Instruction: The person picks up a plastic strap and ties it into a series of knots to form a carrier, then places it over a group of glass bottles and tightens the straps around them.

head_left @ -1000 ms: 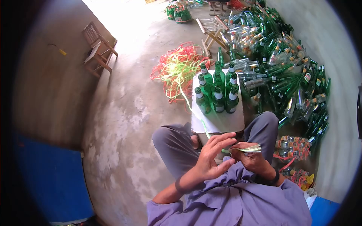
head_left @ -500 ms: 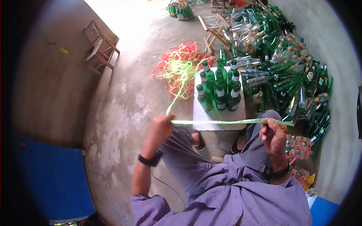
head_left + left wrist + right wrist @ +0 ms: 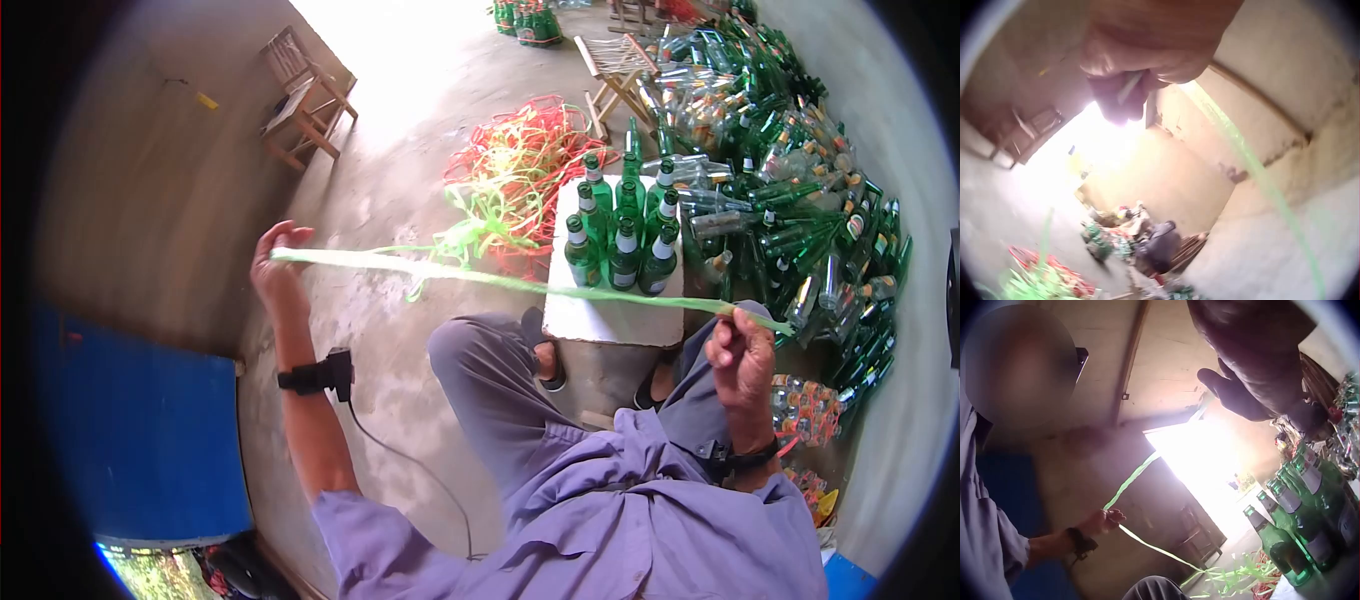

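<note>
A pale green plastic strip [image 3: 520, 284] stretches between the two hands, above the knees and across the near edge of a white block [image 3: 610, 325]. The left hand [image 3: 283, 272], out at the left, grips one part, and from it a thinner length runs back to a tangle of green strip [image 3: 480, 225]. Near the right knee, the right hand [image 3: 742, 360] pinches the strip close to its frayed end. Several green bottles [image 3: 626, 255] stand grouped upright on the block. The left wrist view shows the left hand [image 3: 1147, 50] curled round the strip.
Red strip [image 3: 535, 130] lies tangled on the floor behind the green. A large heap of loose bottles [image 3: 780, 200] fills the right side by the wall. A folding stool [image 3: 615, 70] stands beyond the block, a wooden chair [image 3: 305, 100] at the left, a blue panel [image 3: 150, 430] nearer.
The hands have gone from close together to wide apart, the left hand sweeping out to the left and drawing more strip. The right hand moved right, then stayed nearly still.
</note>
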A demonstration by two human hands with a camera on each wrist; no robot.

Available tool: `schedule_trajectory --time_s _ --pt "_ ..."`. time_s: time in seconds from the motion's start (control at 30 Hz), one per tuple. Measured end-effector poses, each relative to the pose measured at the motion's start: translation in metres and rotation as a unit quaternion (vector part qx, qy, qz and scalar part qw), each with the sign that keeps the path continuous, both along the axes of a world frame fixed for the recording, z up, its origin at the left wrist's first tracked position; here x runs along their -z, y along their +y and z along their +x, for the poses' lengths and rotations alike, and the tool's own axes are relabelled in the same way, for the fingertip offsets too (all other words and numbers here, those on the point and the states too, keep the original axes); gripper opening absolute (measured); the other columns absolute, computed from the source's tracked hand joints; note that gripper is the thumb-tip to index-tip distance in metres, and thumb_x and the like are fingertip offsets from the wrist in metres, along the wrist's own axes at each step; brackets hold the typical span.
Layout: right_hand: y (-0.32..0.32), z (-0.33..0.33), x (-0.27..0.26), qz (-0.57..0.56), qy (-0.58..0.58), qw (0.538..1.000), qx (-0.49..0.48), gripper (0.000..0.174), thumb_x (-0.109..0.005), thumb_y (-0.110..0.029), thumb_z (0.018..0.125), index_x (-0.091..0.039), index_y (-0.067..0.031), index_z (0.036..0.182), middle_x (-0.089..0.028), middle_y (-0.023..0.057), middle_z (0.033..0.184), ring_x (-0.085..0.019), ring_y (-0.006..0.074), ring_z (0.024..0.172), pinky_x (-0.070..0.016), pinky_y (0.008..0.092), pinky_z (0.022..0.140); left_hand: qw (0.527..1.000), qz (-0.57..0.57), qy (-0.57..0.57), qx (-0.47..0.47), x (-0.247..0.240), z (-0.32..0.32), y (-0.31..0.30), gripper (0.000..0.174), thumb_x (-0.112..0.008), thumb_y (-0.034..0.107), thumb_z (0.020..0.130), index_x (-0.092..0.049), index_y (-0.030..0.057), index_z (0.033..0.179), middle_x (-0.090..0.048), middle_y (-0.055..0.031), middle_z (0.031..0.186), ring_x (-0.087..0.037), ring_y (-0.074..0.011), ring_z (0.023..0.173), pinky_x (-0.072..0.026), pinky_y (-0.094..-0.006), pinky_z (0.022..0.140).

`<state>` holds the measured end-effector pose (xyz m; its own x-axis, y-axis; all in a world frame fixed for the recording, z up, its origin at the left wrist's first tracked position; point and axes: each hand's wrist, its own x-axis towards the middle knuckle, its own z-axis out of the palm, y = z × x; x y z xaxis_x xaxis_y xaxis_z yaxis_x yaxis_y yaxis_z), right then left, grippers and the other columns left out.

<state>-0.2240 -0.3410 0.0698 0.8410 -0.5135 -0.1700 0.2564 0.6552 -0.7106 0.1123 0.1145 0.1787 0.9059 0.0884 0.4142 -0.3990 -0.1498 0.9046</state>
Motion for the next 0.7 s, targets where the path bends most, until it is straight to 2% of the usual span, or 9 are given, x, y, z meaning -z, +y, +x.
schedule_trajectory --time_s 0.03,0.1,0.13,0.2,0.37,0.5,0.57,0.63,0.7 --pt "-0.006 0.000 0.000 0.016 -0.012 1.000 0.011 0.026 -0.056 -0.019 0.098 -0.067 0.0044 0.096 -0.058 0.0061 0.070 -0.050 0.0130 0.050 -0.0394 0.0250 0.046 0.994 0.068 0.082 -0.004 -0.002 -0.003 -0.002 0.018 -0.052 0.014 0.099 -0.065 0.0045 0.107 -0.071 -0.0098 0.093 -0.069 -0.0189 0.087 -0.0557 -0.0289 0.066" --pt "-0.019 -0.001 -0.002 0.059 -0.018 0.998 0.030 0.026 -0.055 -0.021 0.100 -0.065 0.0028 0.097 -0.054 0.0013 0.068 -0.044 0.0078 0.049 -0.0347 0.0230 0.046 0.986 0.096 0.137 -0.005 0.012 0.014 0.013 0.018 -0.051 0.014 0.100 -0.063 0.0032 0.107 -0.071 -0.0106 0.095 -0.069 -0.0198 0.088 -0.0572 -0.0303 0.068" --pt "-0.028 -0.004 -0.001 0.050 -0.032 0.997 0.042 0.026 -0.054 -0.021 0.100 -0.065 0.0028 0.098 -0.053 0.0007 0.068 -0.043 0.0073 0.049 -0.0337 0.0229 0.046 0.986 0.095 0.136 -0.009 0.011 0.020 0.019 0.018 -0.051 0.014 0.100 -0.063 0.0032 0.107 -0.071 -0.0106 0.095 -0.069 -0.0198 0.088 -0.0572 -0.0303 0.068" --pt "-0.050 -0.013 0.002 0.047 -0.053 0.995 0.076 0.026 -0.053 -0.022 0.101 -0.063 0.0029 0.102 -0.052 0.0000 0.068 -0.041 0.0064 0.049 -0.0322 0.0229 0.046 0.999 -0.021 0.049 -0.011 0.012 0.030 0.029 0.019 -0.051 0.010 0.098 -0.062 -0.0008 0.108 -0.070 -0.0128 0.092 -0.069 -0.0198 0.084 -0.0594 -0.0314 0.066" --pt "-0.104 -0.036 0.007 0.080 -0.118 0.981 0.133 0.026 -0.049 -0.019 0.103 -0.057 0.0048 0.108 -0.048 0.0011 0.074 -0.041 0.0064 0.052 -0.0346 0.0227 0.047 0.997 -0.044 0.036 -0.051 -0.007 0.034 0.035 0.018 -0.053 0.011 0.098 -0.062 -0.0009 0.108 -0.070 -0.0124 0.093 -0.069 -0.0200 0.086 -0.0586 -0.0320 0.071" --pt "-0.119 -0.044 0.013 0.039 -0.116 0.978 0.168 0.026 -0.049 -0.019 0.103 -0.056 0.0043 0.111 -0.049 0.0012 0.077 -0.042 0.0058 0.054 -0.0360 0.0221 0.048 0.994 -0.043 -0.008 -0.103 -0.031 0.035 0.036 0.018 -0.055 0.012 0.098 -0.066 -0.0013 0.105 -0.069 -0.0127 0.098 -0.068 -0.0216 0.093 -0.0563 -0.0335 0.084" --pt "-0.113 -0.040 0.011 0.047 -0.095 0.979 0.172 0.026 -0.050 -0.019 0.103 -0.056 0.0042 0.112 -0.050 0.0015 0.077 -0.042 0.0058 0.054 -0.0362 0.0221 0.048 0.974 0.078 -0.187 -0.096 -0.057 0.026 0.028 0.019 -0.058 0.012 0.097 -0.068 -0.0029 0.104 -0.070 -0.0142 0.103 -0.067 -0.0230 0.099 -0.0517 -0.0339 0.093" --pt "-0.109 -0.035 0.011 0.054 -0.075 0.981 0.173 0.026 -0.051 -0.020 0.103 -0.057 0.0041 0.112 -0.050 0.0017 0.077 -0.043 0.0057 0.054 -0.0365 0.0222 0.048 0.937 0.125 -0.307 -0.112 -0.093 0.002 -0.001 0.021 -0.058 0.012 0.097 -0.069 -0.0041 0.105 -0.069 -0.0165 0.108 -0.065 -0.0256 0.104 -0.0467 -0.0355 0.101" --pt "-0.104 -0.028 0.019 0.054 -0.073 0.988 0.125 0.027 -0.052 -0.020 0.102 -0.057 0.0042 0.114 -0.051 0.0021 0.076 -0.042 0.0058 0.054 -0.0360 0.0218 0.048 0.905 0.209 -0.354 -0.113 -0.129 -0.032 -0.035 0.022 -0.057 0.011 0.097 -0.068 -0.0051 0.107 -0.069 -0.0179 0.110 -0.064 -0.0278 0.108 -0.0457 -0.0380 0.103"
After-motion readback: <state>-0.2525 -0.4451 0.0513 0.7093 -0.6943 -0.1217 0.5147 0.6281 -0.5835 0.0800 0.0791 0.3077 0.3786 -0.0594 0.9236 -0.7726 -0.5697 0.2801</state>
